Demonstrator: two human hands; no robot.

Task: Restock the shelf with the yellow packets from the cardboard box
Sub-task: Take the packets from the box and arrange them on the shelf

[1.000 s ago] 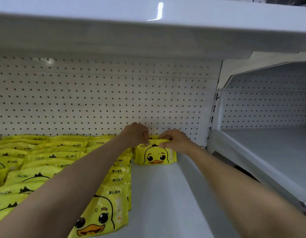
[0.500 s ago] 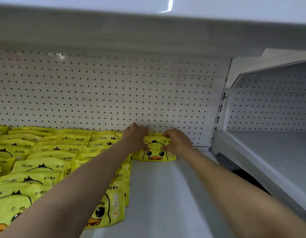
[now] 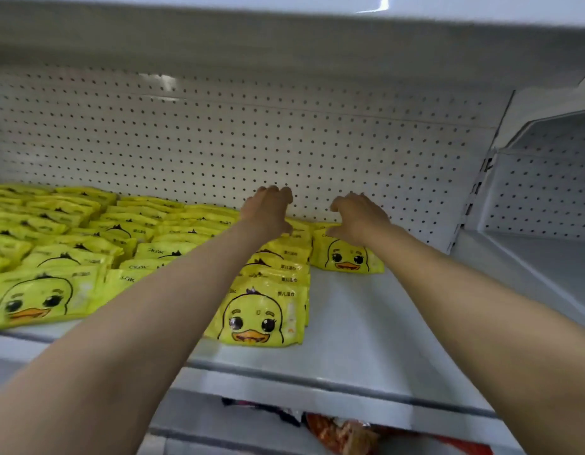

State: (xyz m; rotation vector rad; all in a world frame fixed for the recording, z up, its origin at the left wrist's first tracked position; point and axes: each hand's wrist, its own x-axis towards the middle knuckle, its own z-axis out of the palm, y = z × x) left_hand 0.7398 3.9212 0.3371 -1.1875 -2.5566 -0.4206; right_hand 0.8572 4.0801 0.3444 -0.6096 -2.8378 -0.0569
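Yellow duck packet (image 3: 347, 256) sits at the back of the white shelf (image 3: 356, 326), against the pegboard wall (image 3: 219, 139), starting a new row right of the packet rows (image 3: 87, 244). Right hand (image 3: 358, 218) just above the packet, fingers loosely curled, gripping nothing. Left hand (image 3: 270, 210) beside it, fingers spread, empty.

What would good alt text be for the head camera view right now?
Two bare arms reach to the back of a white shelf, the left hand and right hand open above a yellow duck-face packet lying by the pegboard back wall. Rows of matching yellow packets fill the shelf's left side.
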